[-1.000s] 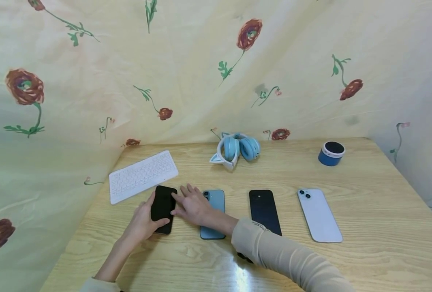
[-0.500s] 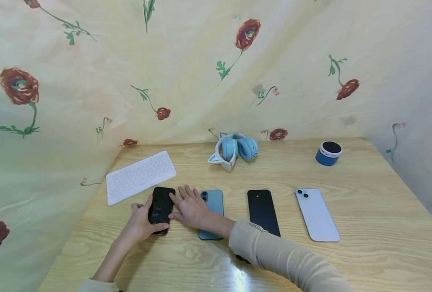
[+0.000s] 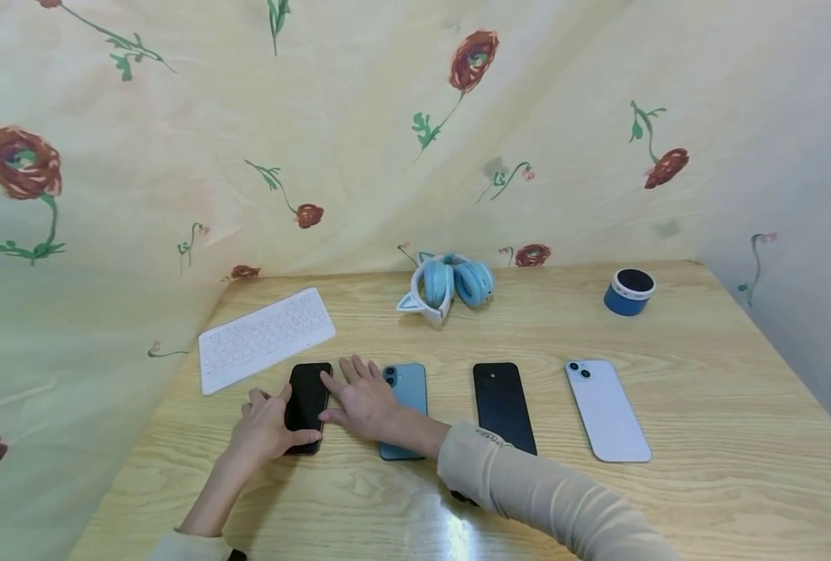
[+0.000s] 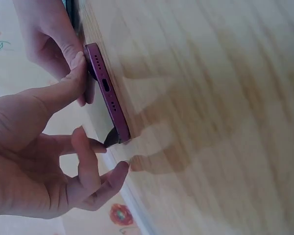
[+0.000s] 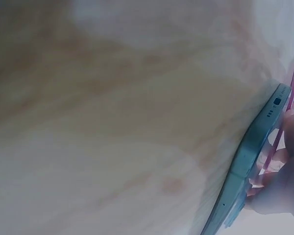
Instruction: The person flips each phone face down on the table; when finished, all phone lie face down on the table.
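A pale wood-grain tabletop point(image 3: 359, 514) is backed by a cream cloth point(image 3: 359, 101) printed with red flowers and green stems. Just below and left of the head frame's center, a black phone point(image 3: 307, 405) is laid dark face up, its long axis set nearly upright in the frame, the top tipped slightly right; its port end, shown purplish-red in the left wrist view, is pointed toward the bottom. The phone is held at its left edge and lower right corner by the fingers and thumb of the left hand point(image 3: 261, 428). Its right edge is touched by the right hand point(image 3: 366, 403), whose fingers are spread wide. A white keyboard point(image 3: 266, 340) is seen at upper left of the phone.
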Motion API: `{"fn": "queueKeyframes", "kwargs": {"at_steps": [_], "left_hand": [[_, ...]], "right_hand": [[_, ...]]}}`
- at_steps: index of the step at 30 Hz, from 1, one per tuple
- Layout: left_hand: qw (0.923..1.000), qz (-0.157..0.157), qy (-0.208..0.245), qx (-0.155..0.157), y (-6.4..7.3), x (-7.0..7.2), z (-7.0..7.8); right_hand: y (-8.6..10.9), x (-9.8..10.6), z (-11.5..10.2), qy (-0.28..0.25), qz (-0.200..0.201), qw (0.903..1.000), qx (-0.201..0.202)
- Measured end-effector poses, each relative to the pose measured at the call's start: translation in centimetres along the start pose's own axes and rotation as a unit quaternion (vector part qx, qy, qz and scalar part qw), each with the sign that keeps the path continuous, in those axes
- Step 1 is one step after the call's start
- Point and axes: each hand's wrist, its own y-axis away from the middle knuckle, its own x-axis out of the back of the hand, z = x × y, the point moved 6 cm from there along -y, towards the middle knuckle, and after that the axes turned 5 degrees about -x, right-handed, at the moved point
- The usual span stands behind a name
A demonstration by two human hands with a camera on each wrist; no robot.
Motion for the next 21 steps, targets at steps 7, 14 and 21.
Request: {"fn": "queueKeyframes", "kwargs": {"at_steps": [7, 14, 21], "left_hand": [[0.9995, 0.007, -0.03, -0.002, 0.4, 0.2, 2.0], [0.999, 0.025, 0.017, -0.033, 0.1, -1.8, 7.5], [0.9984, 0.038, 0.003, -0.042, -0.2, -4.6, 11.6]], "right_hand": [[1.0, 1.8, 2.7, -0.045, 0.055, 0.9974, 0.009], [4.0, 4.4, 9.6, -0.037, 0.077, 0.996, -0.025], [6.5, 4.9, 12.1, -0.029, 0.082, 0.9958, -0.029]]}}
